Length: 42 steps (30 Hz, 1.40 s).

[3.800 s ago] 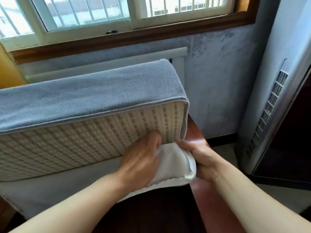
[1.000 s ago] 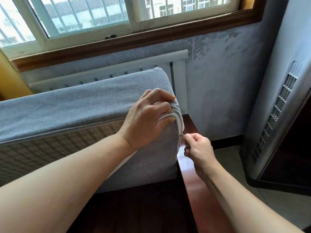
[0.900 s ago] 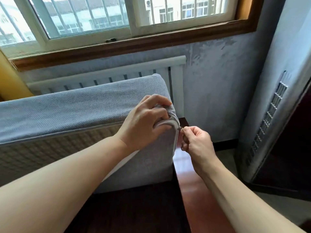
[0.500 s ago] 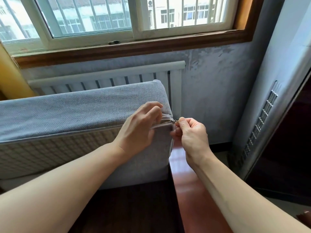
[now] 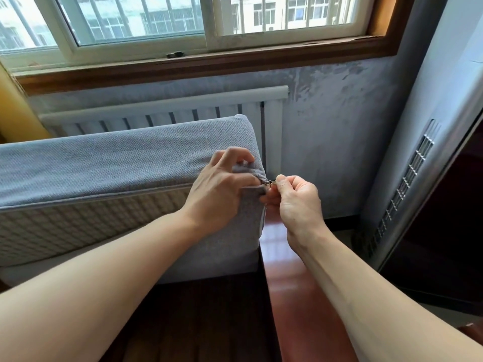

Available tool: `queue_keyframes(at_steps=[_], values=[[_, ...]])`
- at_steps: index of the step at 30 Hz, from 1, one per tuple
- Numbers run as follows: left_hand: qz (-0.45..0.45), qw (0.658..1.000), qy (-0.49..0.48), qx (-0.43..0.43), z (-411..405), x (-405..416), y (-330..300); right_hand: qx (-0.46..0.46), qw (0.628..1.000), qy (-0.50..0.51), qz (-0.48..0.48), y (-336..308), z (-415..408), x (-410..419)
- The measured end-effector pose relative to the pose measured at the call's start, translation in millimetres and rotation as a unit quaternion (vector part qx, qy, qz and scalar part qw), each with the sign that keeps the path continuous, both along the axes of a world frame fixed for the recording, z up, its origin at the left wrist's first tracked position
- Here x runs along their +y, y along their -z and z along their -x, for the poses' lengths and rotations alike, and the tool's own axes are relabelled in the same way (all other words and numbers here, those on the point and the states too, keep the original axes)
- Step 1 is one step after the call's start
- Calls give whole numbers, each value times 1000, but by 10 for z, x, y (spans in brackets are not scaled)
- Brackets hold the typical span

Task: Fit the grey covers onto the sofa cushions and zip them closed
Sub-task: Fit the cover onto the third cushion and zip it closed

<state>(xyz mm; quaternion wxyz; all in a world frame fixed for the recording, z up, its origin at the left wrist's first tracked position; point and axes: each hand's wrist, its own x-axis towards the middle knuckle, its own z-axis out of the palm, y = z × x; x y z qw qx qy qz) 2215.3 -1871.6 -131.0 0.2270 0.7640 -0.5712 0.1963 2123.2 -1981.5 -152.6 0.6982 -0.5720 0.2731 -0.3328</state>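
A long sofa cushion in a grey cover (image 5: 117, 163) stands on edge on a dark wooden seat, with its beige checked underside (image 5: 78, 226) facing me. My left hand (image 5: 222, 189) grips the bunched grey fabric at the cushion's upper right corner. My right hand (image 5: 295, 197) pinches the small metal zipper pull (image 5: 269, 182) right at that corner, touching the fingers of my left hand. The zipper line runs down the cushion's right end, mostly hidden by my hands.
A white radiator (image 5: 167, 111) stands behind the cushion under a wood-framed window (image 5: 209, 64). A tall white air-conditioner unit (image 5: 418, 165) fills the right side. The reddish wooden sofa arm (image 5: 282, 270) runs along below my right hand. A yellow curtain (image 5: 13, 105) hangs at the left.
My right hand has drawn the zipper pull up the cushion's right end to its top corner. My left hand shifted from covering the corner to bunching the fabric beside the zipper.
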Motion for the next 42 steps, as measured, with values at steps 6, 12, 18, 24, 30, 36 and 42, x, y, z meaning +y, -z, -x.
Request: queue_keyframes(at_steps=[6, 12, 18, 24, 30, 36, 42], values=[[16, 997, -57, 51, -43, 206, -41, 24, 1000, 13, 14, -79, 65, 59], [-3, 994, -90, 54, -148, 521, -94, 57, 993, 34, 102, -144, 21, 223], [-14, 996, -71, 45, -170, 606, -77, 98, 960, 28, 261, -222, -130, 460], [-94, 973, -206, -48, -263, 1204, 48, 102, 962, 48, 247, -204, -118, 422], [-54, 959, -277, -29, -685, 1739, -92, 124, 955, 68, 261, -215, -144, 565], [-15, 972, -226, -69, -763, 1761, -53, 129, 947, 20, 295, -285, -215, 840], [-26, 982, -152, -109, -798, 1964, -3, 142, 932, -61, 329, -348, -538, 1498]])
